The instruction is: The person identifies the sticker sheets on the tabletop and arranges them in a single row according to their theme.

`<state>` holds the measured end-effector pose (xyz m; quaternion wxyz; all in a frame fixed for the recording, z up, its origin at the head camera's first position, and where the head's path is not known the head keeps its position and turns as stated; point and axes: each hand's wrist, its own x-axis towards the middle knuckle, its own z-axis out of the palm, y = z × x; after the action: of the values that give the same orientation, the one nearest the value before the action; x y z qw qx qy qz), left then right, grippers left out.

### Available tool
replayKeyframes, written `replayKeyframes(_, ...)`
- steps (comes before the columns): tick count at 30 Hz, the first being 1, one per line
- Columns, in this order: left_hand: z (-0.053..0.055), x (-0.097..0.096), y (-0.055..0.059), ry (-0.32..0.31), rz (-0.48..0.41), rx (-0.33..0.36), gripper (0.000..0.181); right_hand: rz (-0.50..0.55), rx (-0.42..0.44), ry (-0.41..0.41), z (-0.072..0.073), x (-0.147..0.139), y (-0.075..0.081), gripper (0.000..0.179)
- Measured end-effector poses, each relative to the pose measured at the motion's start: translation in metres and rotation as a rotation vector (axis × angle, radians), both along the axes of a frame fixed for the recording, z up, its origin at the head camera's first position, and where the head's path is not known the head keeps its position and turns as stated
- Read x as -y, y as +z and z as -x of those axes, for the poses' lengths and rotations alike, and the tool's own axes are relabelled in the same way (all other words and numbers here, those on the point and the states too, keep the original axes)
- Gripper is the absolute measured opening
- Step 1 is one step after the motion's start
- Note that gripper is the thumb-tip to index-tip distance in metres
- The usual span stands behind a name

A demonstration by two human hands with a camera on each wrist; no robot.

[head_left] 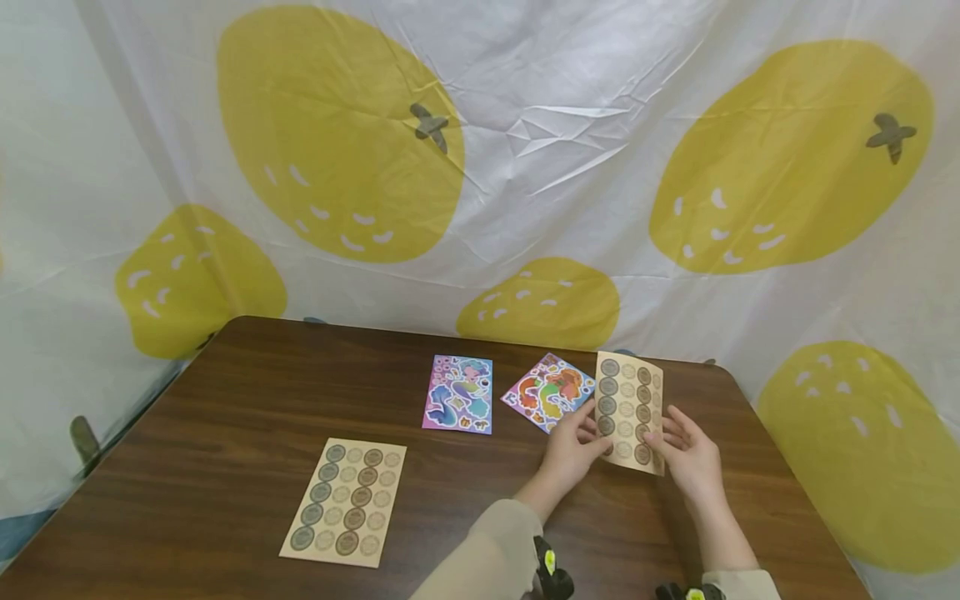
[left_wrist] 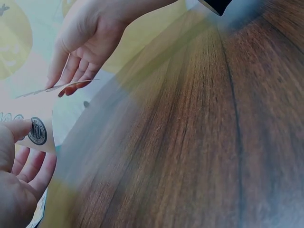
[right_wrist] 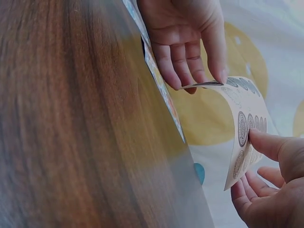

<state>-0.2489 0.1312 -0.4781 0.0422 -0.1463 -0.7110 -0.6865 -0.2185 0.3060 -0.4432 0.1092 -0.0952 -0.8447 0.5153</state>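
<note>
Both hands hold up a tan sticker sheet (head_left: pixel 628 410) printed with rows of round seal stickers. My left hand (head_left: pixel 567 450) pinches its lower left edge, thumb in front and fingers behind. On the opposite edge my right hand (head_left: pixel 692 460) pinches it the same way. In the right wrist view the sheet (right_wrist: pixel 240 111) bows in a curve between the two hands. Behind the left hand, a colourful mermaid sticker sheet (head_left: pixel 542 390) lies slanted on the table, partly covered by the raised sheet and the hand.
A blue and purple mermaid sticker sheet (head_left: pixel 457 395) lies at the table's back middle. Another tan sheet of round stickers (head_left: pixel 347 502) lies at the front left. The brown wooden table (head_left: pixel 225 433) ends against a white curtain (head_left: pixel 525 208) with yellow fruit prints.
</note>
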Motion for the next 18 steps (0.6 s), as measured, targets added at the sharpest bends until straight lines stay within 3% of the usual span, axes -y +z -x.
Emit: replayKeyframes(18, -0.003, 0.013, 0.006, -0.032, -0.011, -0.022, 0.062, 0.015, -0.027, -0.056, 0.0, -0.001, 0.003, 0.063)
